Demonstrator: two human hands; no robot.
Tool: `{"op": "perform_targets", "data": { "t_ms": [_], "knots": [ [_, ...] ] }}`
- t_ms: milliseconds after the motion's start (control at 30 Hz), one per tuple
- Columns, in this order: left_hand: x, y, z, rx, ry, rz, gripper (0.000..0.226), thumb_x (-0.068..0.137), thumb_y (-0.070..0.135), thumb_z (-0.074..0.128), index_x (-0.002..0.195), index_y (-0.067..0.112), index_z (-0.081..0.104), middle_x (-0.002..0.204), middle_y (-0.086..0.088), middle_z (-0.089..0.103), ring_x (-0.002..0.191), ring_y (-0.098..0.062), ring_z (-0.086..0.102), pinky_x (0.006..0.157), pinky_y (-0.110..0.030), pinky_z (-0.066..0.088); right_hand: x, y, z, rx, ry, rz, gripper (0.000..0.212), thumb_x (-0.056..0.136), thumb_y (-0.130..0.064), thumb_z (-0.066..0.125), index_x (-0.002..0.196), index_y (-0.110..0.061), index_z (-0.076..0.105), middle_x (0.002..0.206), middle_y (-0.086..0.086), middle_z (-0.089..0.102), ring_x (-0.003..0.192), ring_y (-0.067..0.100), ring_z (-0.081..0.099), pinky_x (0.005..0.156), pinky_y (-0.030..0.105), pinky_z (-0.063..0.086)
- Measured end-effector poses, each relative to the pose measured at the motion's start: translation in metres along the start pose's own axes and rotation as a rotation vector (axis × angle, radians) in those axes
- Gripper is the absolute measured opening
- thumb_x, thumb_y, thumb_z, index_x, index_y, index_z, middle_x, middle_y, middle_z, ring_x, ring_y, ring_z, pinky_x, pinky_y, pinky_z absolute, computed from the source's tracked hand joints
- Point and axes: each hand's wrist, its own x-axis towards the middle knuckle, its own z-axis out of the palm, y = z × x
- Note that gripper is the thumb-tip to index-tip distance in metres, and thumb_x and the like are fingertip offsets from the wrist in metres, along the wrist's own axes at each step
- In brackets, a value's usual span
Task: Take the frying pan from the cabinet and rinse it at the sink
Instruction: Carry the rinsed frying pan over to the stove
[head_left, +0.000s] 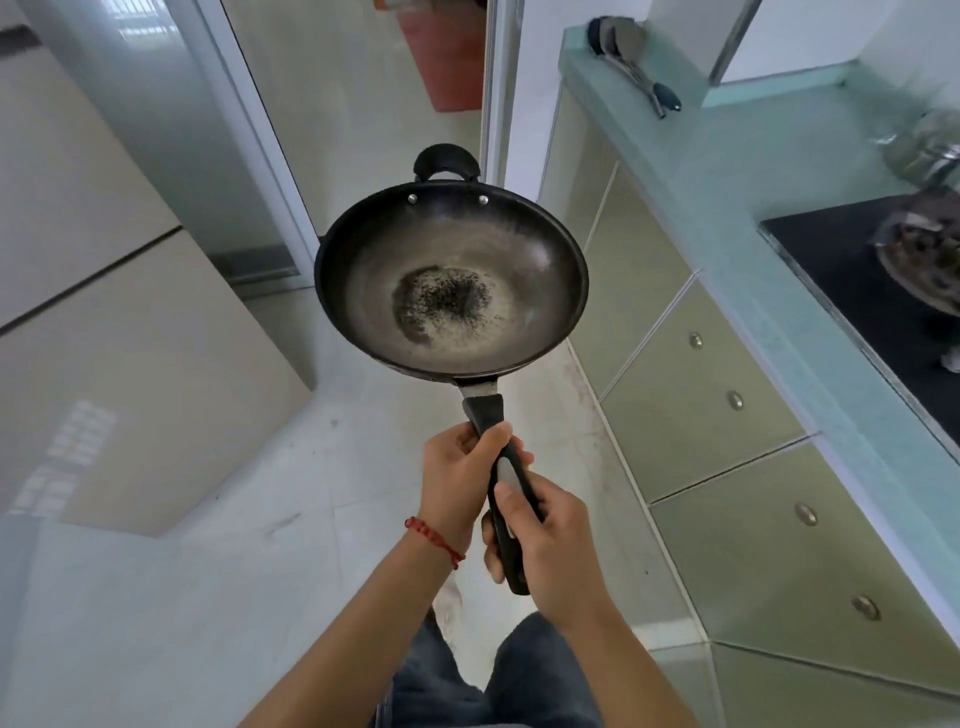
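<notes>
- Left hand grip wrapped tight around upper part of the pan handle, thumb on top near the metal neck; red string bracelet on that wrist.
- Right hand grip wrapped tight around lower part of same handle, just behind the left hand, thumb lying along the grey inlay; handle butt pokes out below the fingers.
- Frying pan held in the air straight ahead of both grips, bowl up, roughly level, over the tiled floor; not resting on anything.
- Dark speckled patch in the pan's centre; small black helper loop at the far rim.
- Bench runs along the right, pan well clear of its edge; drawer fronts with round knobs below.
- Black hob set in bench, right edge of view; utensils lie at bench's far corner.
- Person's jeans at bottom edge.
</notes>
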Motion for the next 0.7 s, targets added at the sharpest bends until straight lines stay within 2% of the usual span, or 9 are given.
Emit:
{"op": "perform_targets", "data": {
  "t_ms": [167, 467, 700],
  "knots": [
    [0.07, 0.025, 0.015, 0.0, -0.001, 0.001, 0.022, 0.086, 0.012, 0.054, 0.069, 0.001, 0.064, 0.053, 0.001, 0.068, 0.055, -0.012, 0.068, 0.052, -0.017, 0.051, 0.072, -0.026, -0.011, -0.011, 0.003, 0.005, 0.025, 0.095, -0.018, 0.046, 0.074, -0.006, 0.053, 0.052, 0.001, 0.056, 0.037, 0.018, 0.049, 0.04, 0.024, 0.044],
    [0.186, 0.065, 0.072, 0.01, 0.012, 0.011, 0.025, 0.086, 0.012, 0.054, 0.066, 0.003, 0.064, 0.052, 0.001, 0.068, 0.056, -0.012, 0.068, 0.053, -0.019, 0.053, 0.192, -0.066, -0.059, -0.026, -0.005, -0.039, 0.024, 0.094, -0.019, 0.046, 0.073, -0.013, 0.055, 0.052, -0.002, 0.056, 0.038, 0.015, 0.051, 0.041, 0.02, 0.044],
    [0.255, 0.094, 0.107, 0.006, -0.035, 0.008, 0.024, 0.085, 0.012, 0.055, 0.065, 0.003, 0.064, 0.053, -0.001, 0.068, 0.057, -0.014, 0.069, 0.053, -0.02, 0.053, 0.261, -0.098, -0.086, -0.022, 0.026, -0.063, 0.024, 0.094, -0.019, 0.047, 0.075, -0.007, 0.055, 0.055, 0.01, 0.056, 0.036, 0.017, 0.05, 0.039, 0.022, 0.044]
  ]
}}
